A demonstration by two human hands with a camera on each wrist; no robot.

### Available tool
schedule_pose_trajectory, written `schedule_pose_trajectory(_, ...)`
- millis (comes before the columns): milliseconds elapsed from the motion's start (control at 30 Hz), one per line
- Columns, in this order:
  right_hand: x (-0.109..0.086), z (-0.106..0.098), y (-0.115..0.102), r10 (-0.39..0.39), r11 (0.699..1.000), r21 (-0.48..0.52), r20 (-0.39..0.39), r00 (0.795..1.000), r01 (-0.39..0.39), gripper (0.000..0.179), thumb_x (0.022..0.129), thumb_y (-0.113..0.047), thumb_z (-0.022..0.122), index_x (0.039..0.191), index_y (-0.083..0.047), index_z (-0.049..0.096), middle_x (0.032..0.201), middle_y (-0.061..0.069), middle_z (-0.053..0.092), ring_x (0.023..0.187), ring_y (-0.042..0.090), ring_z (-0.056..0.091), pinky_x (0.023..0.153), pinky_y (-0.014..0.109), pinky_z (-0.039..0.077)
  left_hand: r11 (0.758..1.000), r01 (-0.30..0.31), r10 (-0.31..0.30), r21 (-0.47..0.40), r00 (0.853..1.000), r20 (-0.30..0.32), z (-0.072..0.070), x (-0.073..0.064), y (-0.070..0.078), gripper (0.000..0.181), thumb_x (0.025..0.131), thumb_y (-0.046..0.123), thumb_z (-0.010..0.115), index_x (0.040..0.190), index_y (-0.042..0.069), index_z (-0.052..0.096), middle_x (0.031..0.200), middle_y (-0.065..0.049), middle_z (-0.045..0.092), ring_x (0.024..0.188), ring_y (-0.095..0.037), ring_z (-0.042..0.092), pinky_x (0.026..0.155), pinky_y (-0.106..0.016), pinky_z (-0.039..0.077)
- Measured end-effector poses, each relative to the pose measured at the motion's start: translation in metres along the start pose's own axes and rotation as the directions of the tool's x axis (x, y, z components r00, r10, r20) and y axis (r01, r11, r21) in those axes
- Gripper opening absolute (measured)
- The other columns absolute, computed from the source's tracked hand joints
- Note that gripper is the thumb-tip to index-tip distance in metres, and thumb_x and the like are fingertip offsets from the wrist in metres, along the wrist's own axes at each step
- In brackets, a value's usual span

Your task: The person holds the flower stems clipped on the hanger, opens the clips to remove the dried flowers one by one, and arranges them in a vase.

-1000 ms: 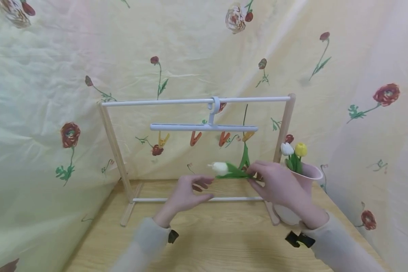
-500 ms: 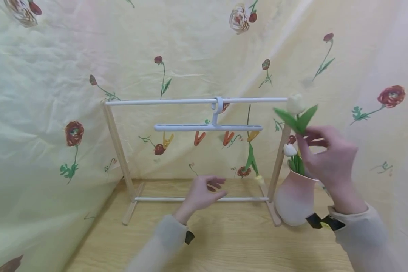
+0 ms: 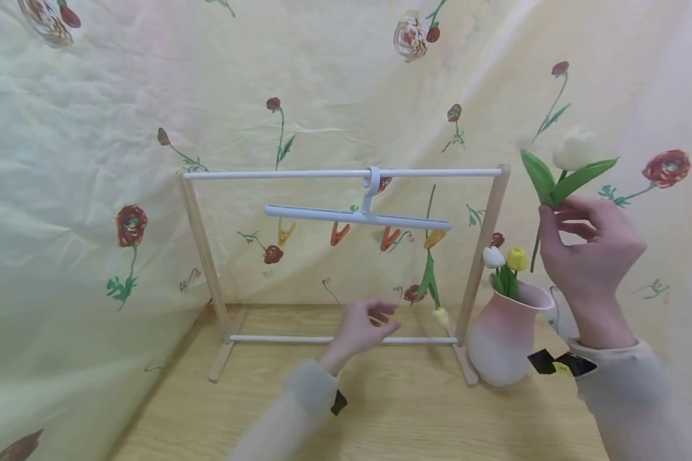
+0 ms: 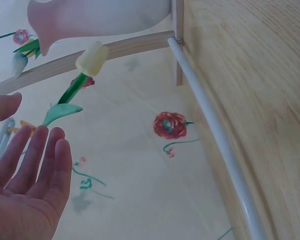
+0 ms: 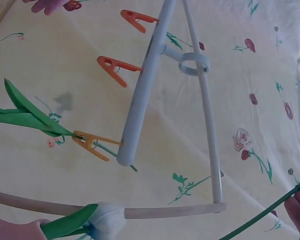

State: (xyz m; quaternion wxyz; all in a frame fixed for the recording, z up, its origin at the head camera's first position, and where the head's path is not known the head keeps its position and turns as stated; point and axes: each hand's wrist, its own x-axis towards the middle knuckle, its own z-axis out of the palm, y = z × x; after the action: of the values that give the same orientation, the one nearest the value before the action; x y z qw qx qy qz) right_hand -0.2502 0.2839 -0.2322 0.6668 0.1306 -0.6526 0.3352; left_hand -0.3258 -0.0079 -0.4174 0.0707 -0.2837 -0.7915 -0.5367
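Observation:
My right hand [image 3: 596, 256] holds a white artificial tulip [image 3: 574, 152] upright by its stem, up and to the right of the vase [image 3: 500, 342]. In the right wrist view, the tulip's green stem [image 5: 262, 215] runs down from my fingertips. My left hand [image 3: 362, 328] is in front of the rack's lower bar with fingers relaxed and holding nothing. A cream tulip [image 3: 441, 316] hangs head down from the yellow-orange clip [image 3: 434, 239] at the right end of the pale blue hanger [image 3: 323, 214]. The left wrist view shows this cream tulip [image 4: 92, 59] beyond my left fingertips [image 4: 62, 145].
The hanger hooks over the top bar [image 3: 277, 174] of a wood-ended rack. Two orange-red clips [image 3: 339, 234] and another yellow clip [image 3: 285, 232] hang from it. The pink-and-white vase contains a white tulip [image 3: 494, 257] and a yellow tulip [image 3: 517, 258]. Floral cloth [image 3: 334, 83] surrounds the wooden table.
My right hand has moved right and up, turning the white tulip from sideways to upright. My left hand has shifted right. The hanger now tilts down at its right end.

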Motion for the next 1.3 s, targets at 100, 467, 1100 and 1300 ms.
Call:
schedule_pose_trajectory(100, -0.001, -0.001, -0.003, 0.003, 1.000, -0.005, 0.016, 1.000, -0.003, 0.023, 0.091, -0.010, 0.078, 0.108, 0.006, 0.079, 0.103, -0.026, 0.072, 0.083, -0.020, 0.064, 0.078, -0.002, 0.048, 1.000, 0.023, -0.023, 0.007, 1.000, 0.011, 0.006, 0.003, 0.001, 0.031, 0.090, 0.016, 0.084, 0.119, 0.009, 0.078, 0.116, -0.011, 0.080, 0.094, -0.015, 0.075, 0.080, -0.019, 0.061)
schedule_pose_trajectory(467, -0.016, -0.006, 0.028, 0.054, 0.996, -0.069, 0.070, 0.996, -0.050, 0.025, 0.090, -0.009, 0.079, 0.112, 0.001, 0.080, 0.105, -0.029, 0.072, 0.083, -0.025, 0.061, 0.077, -0.004, 0.045, 0.997, 0.070, -0.070, 0.042, 0.998, -0.006, 0.021, 0.014, -0.005, 0.035, 0.094, 0.022, 0.081, 0.127, 0.011, 0.075, 0.124, -0.007, 0.078, 0.097, -0.011, 0.073, 0.080, -0.019, 0.060)
schedule_pose_trajectory(1100, -0.063, -0.016, 0.078, 0.229, 0.957, -0.236, 0.254, 0.940, -0.169, 0.028, 0.092, -0.010, 0.075, 0.112, 0.008, 0.074, 0.092, 0.020, 0.078, 0.077, -0.030, 0.050, 0.071, -0.009, 0.039, 0.989, 0.146, -0.146, -0.016, 0.988, -0.054, 0.058, 0.040, 0.001, 0.046, 0.095, 0.036, 0.079, 0.140, 0.029, 0.069, 0.137, 0.003, 0.071, 0.122, -0.022, 0.065, 0.096, -0.034, 0.056)
schedule_pose_trajectory(1300, -0.073, -0.024, 0.083, 0.283, 0.938, -0.288, 0.324, 0.903, -0.191, 0.032, 0.093, -0.013, 0.074, 0.116, 0.009, 0.070, 0.099, 0.028, 0.076, 0.080, -0.031, 0.046, 0.072, -0.010, 0.035, 0.985, 0.170, -0.171, -0.026, 0.985, -0.037, 0.071, 0.043, 0.005, 0.055, 0.093, 0.037, 0.083, 0.143, 0.024, 0.066, 0.143, 0.007, 0.068, 0.123, -0.021, 0.066, 0.097, -0.027, 0.055)
